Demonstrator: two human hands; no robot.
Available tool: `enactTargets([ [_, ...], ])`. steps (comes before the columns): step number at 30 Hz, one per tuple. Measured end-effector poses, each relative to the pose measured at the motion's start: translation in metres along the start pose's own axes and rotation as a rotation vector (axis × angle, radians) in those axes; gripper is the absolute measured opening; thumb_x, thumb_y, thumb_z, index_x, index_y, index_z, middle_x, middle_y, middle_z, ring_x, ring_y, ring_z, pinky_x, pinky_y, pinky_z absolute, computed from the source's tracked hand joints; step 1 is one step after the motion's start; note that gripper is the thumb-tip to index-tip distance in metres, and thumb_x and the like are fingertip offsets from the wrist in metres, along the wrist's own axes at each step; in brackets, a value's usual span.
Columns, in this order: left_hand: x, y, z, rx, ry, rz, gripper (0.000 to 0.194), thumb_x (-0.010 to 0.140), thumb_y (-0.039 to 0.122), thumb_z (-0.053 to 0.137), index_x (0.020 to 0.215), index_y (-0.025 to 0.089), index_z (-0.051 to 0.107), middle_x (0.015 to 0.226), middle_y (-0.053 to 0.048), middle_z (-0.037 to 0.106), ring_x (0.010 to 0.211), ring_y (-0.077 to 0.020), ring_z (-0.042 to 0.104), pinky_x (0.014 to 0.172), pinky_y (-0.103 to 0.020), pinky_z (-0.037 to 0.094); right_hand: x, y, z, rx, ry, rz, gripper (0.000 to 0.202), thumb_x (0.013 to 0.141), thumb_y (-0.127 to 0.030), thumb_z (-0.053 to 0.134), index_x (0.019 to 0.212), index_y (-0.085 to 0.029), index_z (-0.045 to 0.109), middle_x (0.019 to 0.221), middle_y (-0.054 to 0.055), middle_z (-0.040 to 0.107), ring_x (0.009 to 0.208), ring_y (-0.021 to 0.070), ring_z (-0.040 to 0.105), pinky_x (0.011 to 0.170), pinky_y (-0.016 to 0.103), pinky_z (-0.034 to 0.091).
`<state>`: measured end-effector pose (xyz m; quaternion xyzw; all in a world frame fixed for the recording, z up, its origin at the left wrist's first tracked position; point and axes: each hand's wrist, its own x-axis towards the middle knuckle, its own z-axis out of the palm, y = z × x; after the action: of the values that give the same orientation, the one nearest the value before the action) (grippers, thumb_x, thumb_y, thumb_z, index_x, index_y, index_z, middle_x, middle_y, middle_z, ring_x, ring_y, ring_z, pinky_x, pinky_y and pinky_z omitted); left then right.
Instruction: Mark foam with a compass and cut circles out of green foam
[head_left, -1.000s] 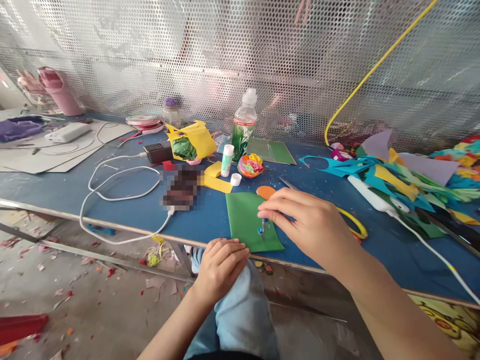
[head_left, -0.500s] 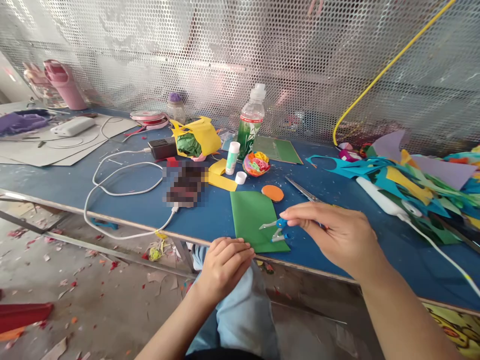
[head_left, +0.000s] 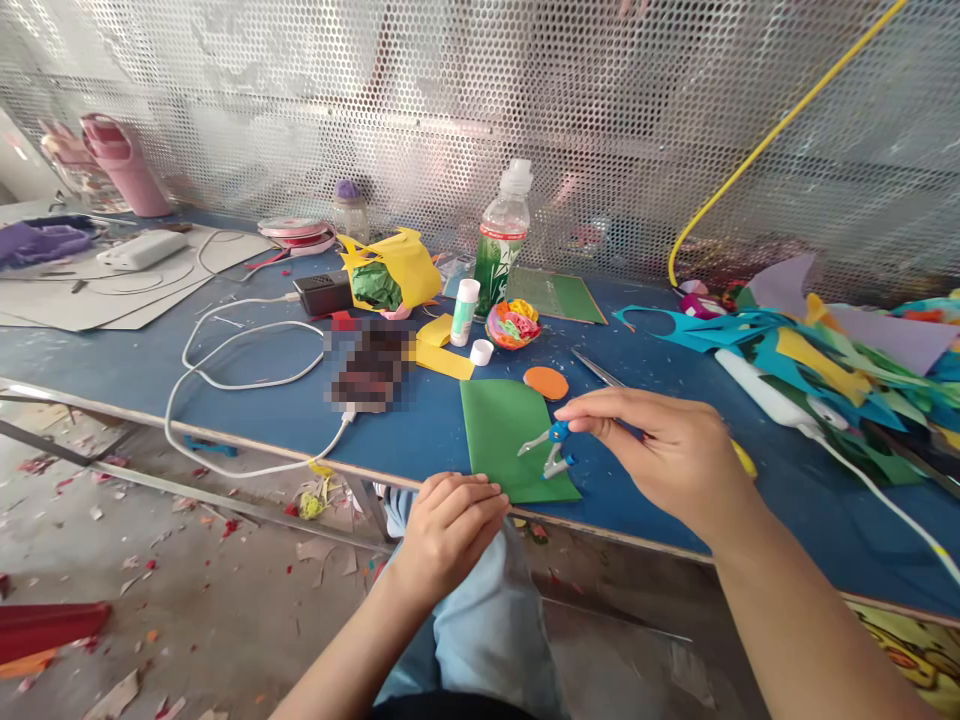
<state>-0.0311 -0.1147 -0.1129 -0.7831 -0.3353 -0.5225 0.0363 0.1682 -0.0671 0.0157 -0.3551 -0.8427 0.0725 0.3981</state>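
My right hand (head_left: 652, 440) pinches the top of a drawing compass (head_left: 555, 450) with blue fittings, its two legs spread over the green paper (head_left: 502, 430). Whether the tips touch the sheet I cannot tell. Along the table's front edge, my left hand (head_left: 454, 525) rests with fingers stretched and lying together on the paper's near left corner. An orange paper disc (head_left: 546, 383) lies just beyond the sheet. Scissors (head_left: 596, 367) are partly hidden behind my right hand.
Behind the paper stand a glue stick (head_left: 464, 312), its white cap (head_left: 481, 352) and a green-labelled bottle (head_left: 500, 240). A white cable (head_left: 255, 385) loops across the left. Paper scraps (head_left: 832, 370) heap up on the right. A perforated metal panel (head_left: 375, 110) closes off the back.
My right hand and the compass have shifted very slightly, the legs turning a little over the green paper. My left hand stays where it was.
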Motion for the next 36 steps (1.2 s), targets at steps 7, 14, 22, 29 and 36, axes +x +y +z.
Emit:
enactTargets([
  [7,0.000,0.000,0.000,-0.014,-0.004,-0.003,0.021,0.078,0.012,0.065,0.098,0.016,0.061,0.089,-0.004,0.070,0.091,-0.0149,0.064,0.082,-0.029,0.047,0.005,0.003,-0.003,-0.009,0.021,0.076,0.008,0.083,-0.019,0.060,0.082,-0.024,0.066,0.081,-0.003,0.071,0.073,0.0112,0.066,0.070,0.021,0.051],
  [14,0.001,0.000,0.000,-0.004,-0.006,-0.007,0.020,0.079,0.013,0.064,0.098,0.017,0.061,0.088,-0.003,0.071,0.089,-0.0148,0.065,0.081,-0.029,0.047,0.008,0.021,0.000,0.063,0.091,0.268,0.009,0.082,-0.029,0.060,0.083,-0.025,0.069,0.078,-0.001,0.072,0.071,0.0157,0.067,0.065,0.025,0.053],
  [22,0.000,0.000,0.000,-0.013,-0.008,-0.016,0.020,0.079,0.013,0.064,0.099,0.017,0.061,0.090,-0.003,0.070,0.091,-0.0147,0.064,0.082,-0.029,0.047,0.003,0.046,0.009,0.180,0.160,0.400,0.014,0.078,-0.037,0.064,0.079,-0.023,0.068,0.072,0.000,0.070,0.065,0.0162,0.066,0.062,0.027,0.055],
  [29,-0.001,-0.001,0.001,-0.002,-0.006,-0.009,0.019,0.080,0.014,0.063,0.099,0.017,0.061,0.089,-0.003,0.070,0.091,-0.0145,0.064,0.081,-0.029,0.047,-0.001,0.067,0.019,0.363,0.195,0.484,0.017,0.074,-0.038,0.068,0.079,-0.022,0.069,0.072,0.000,0.070,0.063,0.0131,0.064,0.063,0.024,0.055],
  [36,0.000,0.000,0.002,0.002,0.006,-0.006,0.019,0.079,0.013,0.065,0.097,0.017,0.061,0.088,-0.002,0.070,0.090,-0.0139,0.064,0.081,-0.029,0.047,-0.004,0.077,0.023,0.452,0.232,0.547,0.023,0.069,-0.041,0.072,0.078,-0.020,0.069,0.072,0.002,0.069,0.062,0.0138,0.064,0.063,0.027,0.055],
])
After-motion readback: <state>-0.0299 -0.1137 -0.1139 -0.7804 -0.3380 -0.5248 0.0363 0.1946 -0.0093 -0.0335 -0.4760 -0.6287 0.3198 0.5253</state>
